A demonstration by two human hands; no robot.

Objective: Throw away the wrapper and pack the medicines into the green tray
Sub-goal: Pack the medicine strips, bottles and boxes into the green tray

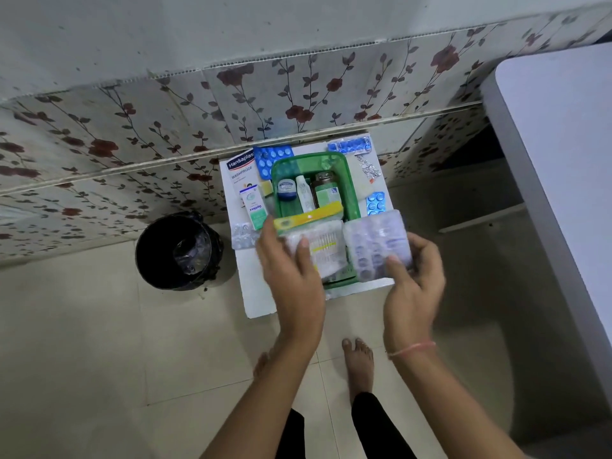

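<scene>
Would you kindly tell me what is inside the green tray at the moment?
Inside the green tray: a small blue-lidded jar, a white tube and a brown bottle. Packets held by both hands cover its near end.

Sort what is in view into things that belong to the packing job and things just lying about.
Belongs to the job:
green tray
black bin
Hansaplast box
Optibex box
blue blister strips
clear pill pack in the right hand
cotton-bud pack under the left hand

Lying about:
grey table
</scene>
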